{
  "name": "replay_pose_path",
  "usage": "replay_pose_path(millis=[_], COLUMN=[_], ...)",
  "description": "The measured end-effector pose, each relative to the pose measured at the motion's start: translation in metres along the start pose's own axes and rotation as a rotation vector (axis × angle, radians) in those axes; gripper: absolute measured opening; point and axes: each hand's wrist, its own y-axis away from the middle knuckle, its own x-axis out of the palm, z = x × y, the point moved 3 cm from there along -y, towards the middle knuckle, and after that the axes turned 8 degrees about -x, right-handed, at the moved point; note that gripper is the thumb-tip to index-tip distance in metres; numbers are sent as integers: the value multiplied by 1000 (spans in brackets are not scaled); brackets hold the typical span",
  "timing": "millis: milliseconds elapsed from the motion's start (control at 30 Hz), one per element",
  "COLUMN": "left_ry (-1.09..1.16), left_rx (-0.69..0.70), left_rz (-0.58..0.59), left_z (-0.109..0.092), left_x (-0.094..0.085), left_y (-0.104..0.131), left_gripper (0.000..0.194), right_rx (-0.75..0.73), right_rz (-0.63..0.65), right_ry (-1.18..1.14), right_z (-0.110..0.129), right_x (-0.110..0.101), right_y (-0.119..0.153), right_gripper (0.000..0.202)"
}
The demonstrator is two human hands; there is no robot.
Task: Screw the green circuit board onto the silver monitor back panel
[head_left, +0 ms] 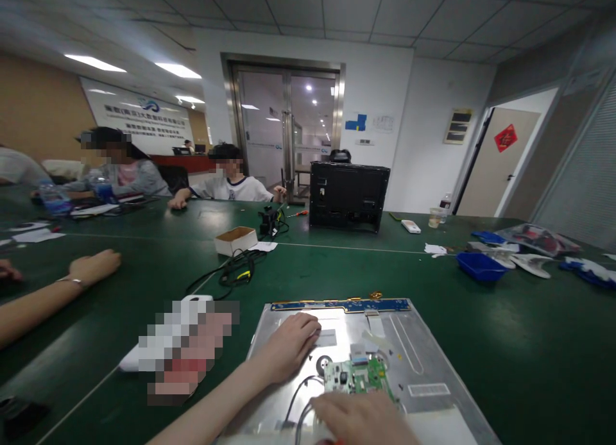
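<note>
In front of me a silver metal display panel (414, 342) lies flat on the table, its back facing up. A narrow blue circuit strip (337, 306) runs along its far edge. My left hand (293, 342) rests on the panel's left side, holding nothing, its fingers loosely bent on the metal. Near the bottom edge, my right hand (360, 418) is closed beside a green circuit board (363, 374). A bit of something red shows beneath it, mostly hidden. Dark cables (302, 403) run by its fingertips.
A black monitor casing (349, 198) stands beyond the panel. Left lie a white phone-like object (166, 336), coiled black cable (235, 272) and a small box (235, 241). A blue tray (481, 265) sits right. Other people sit left; a co-worker's hand (96, 267) rests on the table.
</note>
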Motion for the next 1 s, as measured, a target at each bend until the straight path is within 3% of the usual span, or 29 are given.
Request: replay_pose_path(millis=[67, 133, 267, 400, 567, 633, 833, 1000], left_ry=[-6, -22, -89, -151, -159, -129, 51, 124], left_rx=[2, 7, 12, 8, -40, -60, -97, -154], left_rz=[4, 13, 35, 61, 82, 78, 63, 156], left_z=[3, 5, 9, 11, 12, 15, 23, 17], left_x=[-4, -7, -15, -19, -18, -17, -24, -35], left_y=[4, 6, 6, 6, 5, 5, 10, 15], left_gripper=[23, 23, 25, 25, 25, 25, 19, 16], right_rx=[169, 308, 446, 464, 468, 429, 367, 345], right_rz=[72, 76, 61, 37, -27, -43, -36, -21], right_ry=[-29, -95, -178, -240, -258, -275, -296, -282], right_z=[-37, -69, -108, -113, -112, -116, -135, -140], right_x=[-25, -42, -44, -30, -23, -21, -18, -17], right_y=[24, 45, 74, 79, 64, 56, 43, 40], right_gripper=[52, 54, 48, 56, 73, 65, 15, 6])
